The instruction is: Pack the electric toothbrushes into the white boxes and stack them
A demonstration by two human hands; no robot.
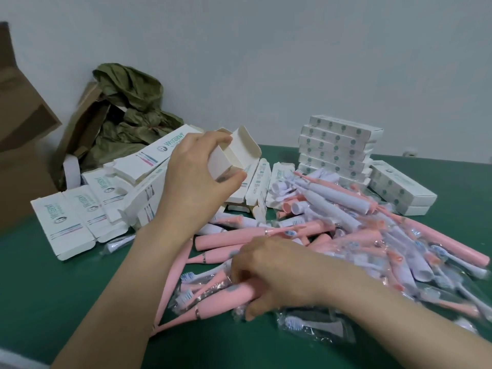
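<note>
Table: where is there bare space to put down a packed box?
Bare table lies near left, between the flat boxes and the left forearm, and in a small strip at the back, between the flat boxes and the stack. The middle and right are crowded with toothbrushes.

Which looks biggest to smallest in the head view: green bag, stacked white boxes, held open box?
1. green bag
2. stacked white boxes
3. open box, part hidden by the left hand, nearer the camera

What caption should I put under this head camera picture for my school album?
Packing time: left hand holds an open white box, right hand grips a pink toothbrush, packed boxes stacked behind.
</note>
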